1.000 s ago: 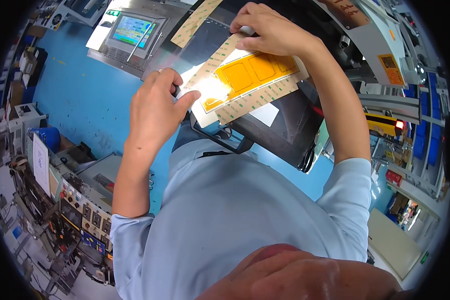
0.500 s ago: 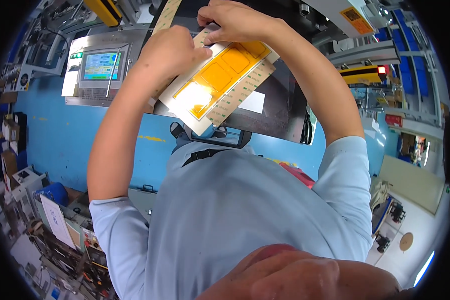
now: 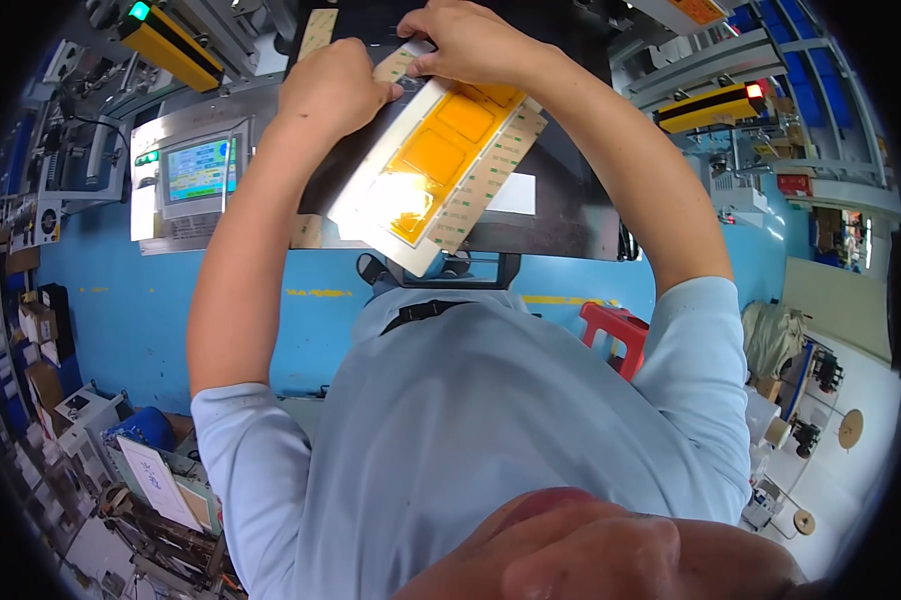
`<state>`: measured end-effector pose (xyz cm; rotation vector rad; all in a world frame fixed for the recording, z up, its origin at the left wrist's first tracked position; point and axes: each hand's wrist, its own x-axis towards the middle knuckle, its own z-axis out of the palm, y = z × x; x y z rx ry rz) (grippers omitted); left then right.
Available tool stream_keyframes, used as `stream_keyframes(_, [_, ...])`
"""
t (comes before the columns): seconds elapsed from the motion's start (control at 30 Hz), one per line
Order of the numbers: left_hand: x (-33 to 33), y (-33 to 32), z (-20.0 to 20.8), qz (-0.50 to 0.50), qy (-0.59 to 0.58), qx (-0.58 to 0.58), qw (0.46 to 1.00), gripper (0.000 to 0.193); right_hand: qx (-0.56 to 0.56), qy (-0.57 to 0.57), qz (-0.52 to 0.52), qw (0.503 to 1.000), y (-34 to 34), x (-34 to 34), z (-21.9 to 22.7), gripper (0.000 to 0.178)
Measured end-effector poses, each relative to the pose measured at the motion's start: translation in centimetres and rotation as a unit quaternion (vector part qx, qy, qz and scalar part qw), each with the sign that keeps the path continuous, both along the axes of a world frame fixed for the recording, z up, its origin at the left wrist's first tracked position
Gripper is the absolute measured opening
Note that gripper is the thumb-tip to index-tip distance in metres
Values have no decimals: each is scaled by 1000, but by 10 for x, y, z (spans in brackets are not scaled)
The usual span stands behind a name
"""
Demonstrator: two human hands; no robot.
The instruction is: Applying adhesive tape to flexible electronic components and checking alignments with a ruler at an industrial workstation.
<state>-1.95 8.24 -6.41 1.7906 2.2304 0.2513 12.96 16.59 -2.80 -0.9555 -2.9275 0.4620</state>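
A long white sheet (image 3: 368, 207) with shiny amber film panels (image 3: 434, 152) lies tilted over the dark worktable, its near end at the table's front edge. Tan printed backing paper (image 3: 491, 163) shows along its right side. At its far end, my right hand (image 3: 471, 42) is closed with thumb and fingers pinching the sheet's corner. My left hand (image 3: 333, 90) is closed left of the sheet, thumb against fingers, at the end of a short printed backing strip (image 3: 395, 66) that stretches between both hands. The exact finger contact is partly hidden.
Another tan strip (image 3: 318, 32) lies beyond my left hand, and a tan piece (image 3: 307, 231) sits near the table's front edge. A white paper (image 3: 514, 194) lies right of the sheet. A control screen (image 3: 200, 168) stands left; yellow-black bars (image 3: 711, 108) flank the table. A red stool (image 3: 616, 335) stands below.
My left hand has moved left, away from the sheet's edge, and the short backing strip between the hands shows more. My right hand stays at the far end. The view has shifted slightly.
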Motion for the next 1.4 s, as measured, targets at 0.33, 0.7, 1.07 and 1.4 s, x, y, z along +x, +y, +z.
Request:
stream_keyframes(0.33, [-1, -3, -4, 6, -60, -33, 998, 29, 66, 35, -133, 988, -5, -2, -43, 46])
stream_keyframes(0.7, [-1, -7, -8, 31, -67, 17, 997, 31, 34, -13, -85, 996, -8, -14, -29, 31])
stream_keyframes(1.07, [-9, -11, -4, 29, -102, 13, 994, 29, 68, 56, -112, 990, -14, -13, -35, 40])
stream_keyframes(1.4, [-17, -51, 30, -91, -383, 274, 877, 39, 35, 407, -2, 913, -36, 5, 11, 28])
